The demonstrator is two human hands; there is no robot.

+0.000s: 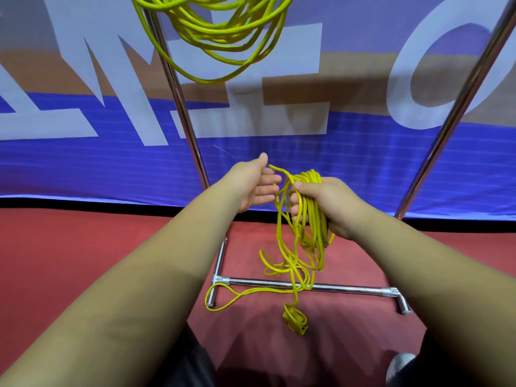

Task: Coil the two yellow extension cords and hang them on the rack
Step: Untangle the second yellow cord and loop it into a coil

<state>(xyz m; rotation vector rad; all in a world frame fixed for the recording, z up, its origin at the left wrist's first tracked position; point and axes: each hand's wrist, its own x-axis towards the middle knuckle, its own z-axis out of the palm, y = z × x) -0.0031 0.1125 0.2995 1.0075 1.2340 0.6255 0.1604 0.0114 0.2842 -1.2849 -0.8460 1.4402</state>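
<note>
We see one coiled yellow cord [212, 32] hanging on the chrome rack [183, 107], the second cord [308, 176] bunched in the right hand [332, 205], its socket end [295, 321] trailing by the rack's base.

A blue banner [363, 163] with large white letters stands behind a red carpeted floor [69, 247].

The only lettering is on the blue and tan banner [363, 163]\: huge white block letters, cut off at the top of the view. An M-like shape [131, 101] stands at left, an E [265, 121] with its spine to the right, as if mirrored, in the middle, and an O [399, 90] at right; no whole word can be read
</note>
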